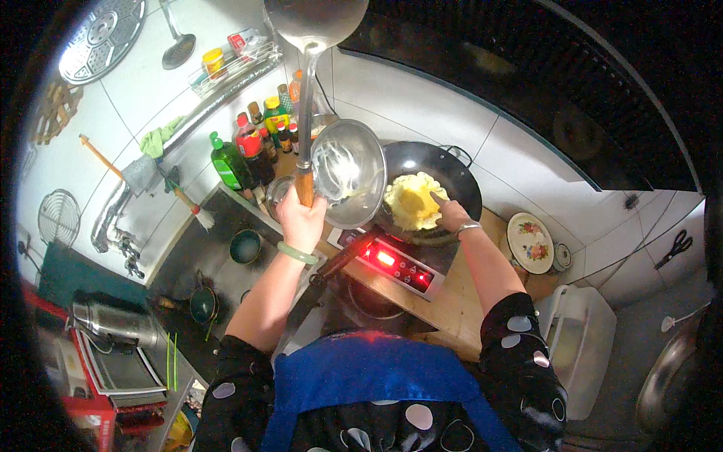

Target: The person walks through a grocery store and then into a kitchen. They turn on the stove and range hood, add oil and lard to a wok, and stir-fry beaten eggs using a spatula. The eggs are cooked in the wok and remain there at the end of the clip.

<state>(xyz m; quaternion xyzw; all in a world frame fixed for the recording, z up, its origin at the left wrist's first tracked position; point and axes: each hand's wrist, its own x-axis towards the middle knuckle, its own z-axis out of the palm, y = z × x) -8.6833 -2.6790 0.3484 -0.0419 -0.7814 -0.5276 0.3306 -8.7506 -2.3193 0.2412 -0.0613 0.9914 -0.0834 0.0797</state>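
Note:
My left hand (302,217) grips the wooden handle of a metal spatula (306,101), whose broad blade rises close to the camera. A tilted stainless steel bowl (353,186) with pale, wet streaks inside is against the same hand; whether the fingers also hold it is hidden. A yellow egg (415,203) with a puffed, ruffled rim lies in a black wok (457,164). My right hand (453,214) is over the wok's right side, index finger extended at the egg's edge, holding nothing visible. Whether the fingertip touches the egg I cannot tell.
The wok sits on an induction cooker with a lit red panel (395,265); its brown handle (344,257) points towards me. Sauce bottles (248,141) and a green detergent bottle (229,164) stand left, beyond the sink (220,226). A floral plate (529,243) is at right.

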